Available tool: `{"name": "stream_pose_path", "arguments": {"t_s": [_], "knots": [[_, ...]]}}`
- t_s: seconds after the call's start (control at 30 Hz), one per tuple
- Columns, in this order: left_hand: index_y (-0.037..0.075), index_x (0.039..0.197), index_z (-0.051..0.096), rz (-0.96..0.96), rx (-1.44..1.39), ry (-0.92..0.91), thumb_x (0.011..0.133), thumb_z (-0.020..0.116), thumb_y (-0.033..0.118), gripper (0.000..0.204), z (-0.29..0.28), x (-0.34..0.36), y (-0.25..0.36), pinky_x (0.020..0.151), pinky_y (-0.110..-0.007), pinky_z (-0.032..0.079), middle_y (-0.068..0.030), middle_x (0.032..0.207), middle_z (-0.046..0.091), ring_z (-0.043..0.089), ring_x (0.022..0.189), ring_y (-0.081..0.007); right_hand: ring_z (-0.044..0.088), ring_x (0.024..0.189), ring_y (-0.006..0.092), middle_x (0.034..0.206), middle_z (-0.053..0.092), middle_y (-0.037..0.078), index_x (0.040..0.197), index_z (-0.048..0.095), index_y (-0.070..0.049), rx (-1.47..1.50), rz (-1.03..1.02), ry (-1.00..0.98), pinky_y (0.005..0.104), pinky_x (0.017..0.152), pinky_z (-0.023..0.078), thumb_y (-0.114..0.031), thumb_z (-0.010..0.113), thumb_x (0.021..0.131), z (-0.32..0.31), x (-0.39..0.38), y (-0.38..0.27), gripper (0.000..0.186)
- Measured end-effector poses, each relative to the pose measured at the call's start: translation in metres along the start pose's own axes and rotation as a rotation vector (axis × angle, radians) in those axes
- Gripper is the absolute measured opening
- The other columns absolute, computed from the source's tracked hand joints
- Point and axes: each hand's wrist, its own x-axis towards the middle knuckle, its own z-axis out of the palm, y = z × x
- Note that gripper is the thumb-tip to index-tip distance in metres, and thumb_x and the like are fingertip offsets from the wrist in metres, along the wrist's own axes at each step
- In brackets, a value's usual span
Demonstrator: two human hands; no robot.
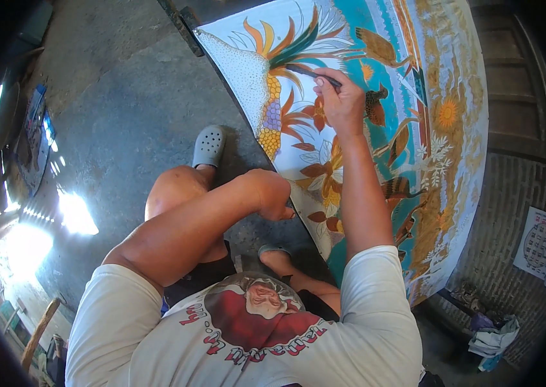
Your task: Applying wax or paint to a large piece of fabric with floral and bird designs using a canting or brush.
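Observation:
A dark-handled paintbrush (pixel 318 75) is pinched between the thumb and fingers of my right hand (pixel 342 100). Its tip meets the painted cloth (pixel 234 40) by the base of a spray of green and orange leaves (pixel 295 48). Orange flowers, brown birds and a turquoise ground cover more of the cloth. My left hand (pixel 273 195) is closed, with its fingers curled down at the cloth's near left edge. Whether those fingers grip the edge is hidden.
A dark wooden bar (pixel 186 29) runs along the cloth's upper left corner. Below is a grey concrete floor (pixel 118 109), with my grey clog (pixel 209 146) on it. Crumpled cloths (pixel 493 335) lie at the lower right, near a woven wall (pixel 511 213). A wooden stick (pixel 39 332) leans at lower left.

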Motion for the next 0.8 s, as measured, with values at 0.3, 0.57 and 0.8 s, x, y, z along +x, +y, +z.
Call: {"name": "stream_pose_path", "arguments": {"t_s": [0.3,0.57,0.8], "knots": [[0.003,0.092,0.078,0.013,0.000,0.018,0.090,0.065,0.053,0.052,0.004,0.003,-0.002,0.083,-0.046,0.058,-0.0157,0.092,0.076,0.074,0.094,-0.0345,0.072,0.074,0.0141,0.083,0.074,0.011,0.106,0.074,0.000,0.047,-0.045,0.086,0.0282,0.066,0.055,-0.001,0.068,0.093,-0.009,0.001,-0.008,0.015],[0.003,0.092,0.079,0.026,0.001,0.032,0.089,0.065,0.053,0.051,0.004,0.004,0.003,0.082,-0.045,0.058,-0.0163,0.093,0.076,0.074,0.095,-0.0346,0.072,0.074,0.0156,0.083,0.074,0.011,0.106,0.075,-0.003,-0.095,-0.059,0.050,0.0296,0.069,0.055,-0.002,0.069,0.091,-0.017,0.002,0.006,0.016],[0.003,0.093,0.079,0.031,0.003,0.064,0.089,0.066,0.053,0.051,0.009,0.009,0.001,0.082,-0.046,0.058,-0.0167,0.095,0.076,0.074,0.095,-0.0350,0.071,0.073,0.0163,0.084,0.074,0.011,0.104,0.075,-0.002,-0.163,-0.047,0.100,0.0295,0.068,0.055,-0.003,0.069,0.091,-0.039,-0.003,0.006,0.014]]}}
